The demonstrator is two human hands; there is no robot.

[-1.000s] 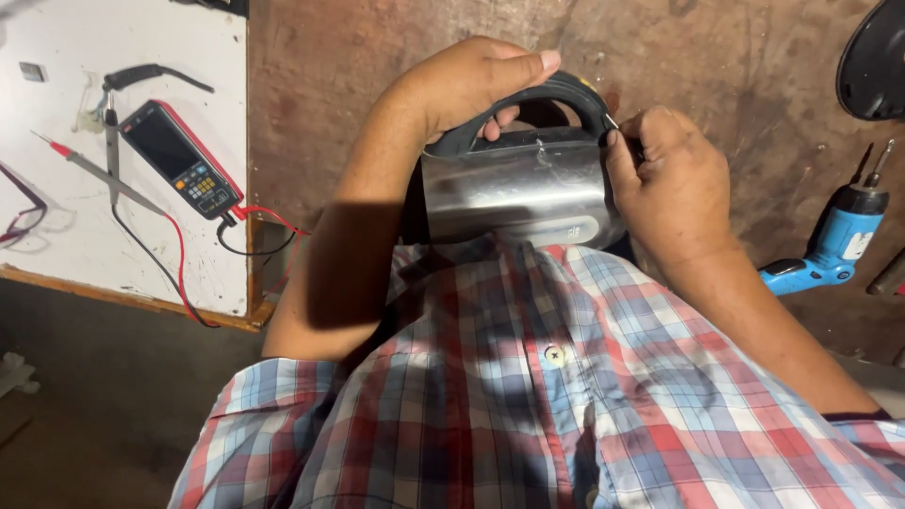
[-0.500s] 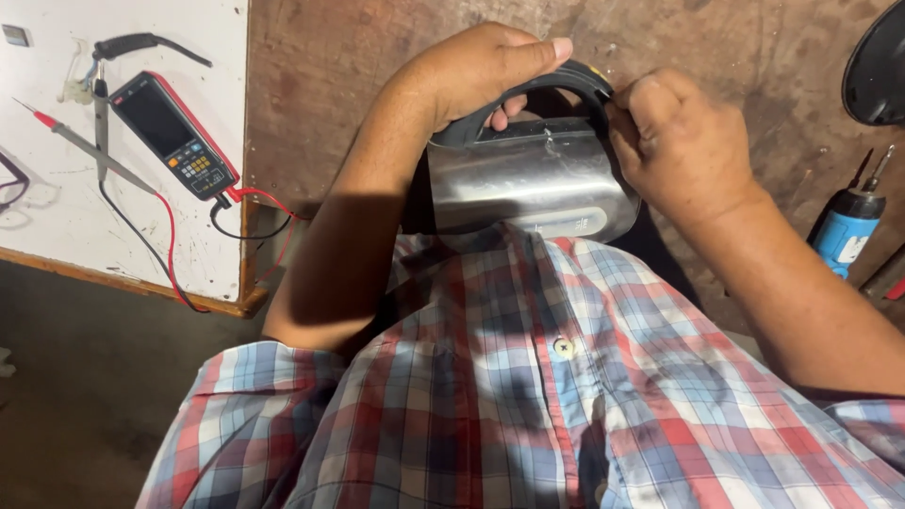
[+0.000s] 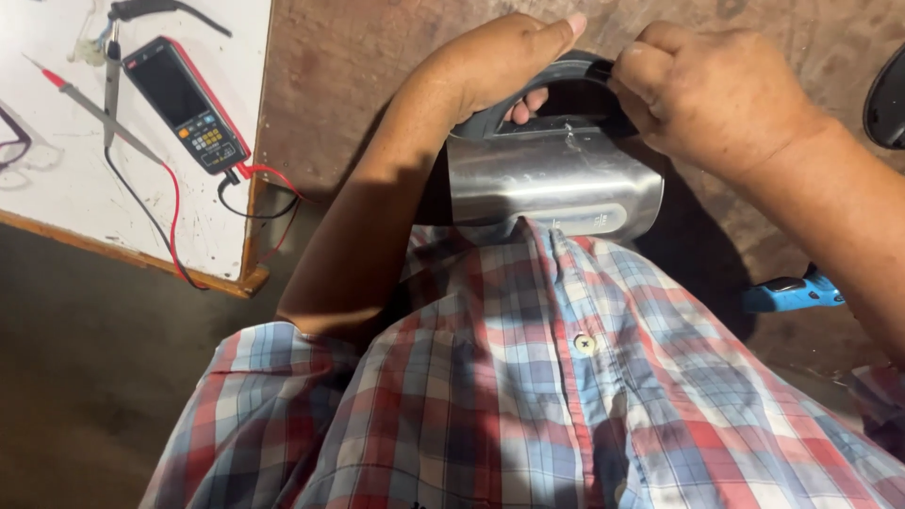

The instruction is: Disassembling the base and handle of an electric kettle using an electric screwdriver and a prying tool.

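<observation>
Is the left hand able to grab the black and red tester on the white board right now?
Probably not right away. The left hand is wrapped over the metal kettle's dark handle. The multimeter lies off to its left on the white board, nothing covering it, so letting go would free the way.

The kettle [image 3: 551, 184] rests against my chest on the surface [image 3: 377, 75], my left hand [image 3: 500, 61] over its handle [image 3: 566, 80], my right hand [image 3: 716, 94] beside it. The multimeter [image 3: 184, 104] lies far left on a board [image 3: 57, 179]; a drill [image 3: 790, 292] lies right.
</observation>
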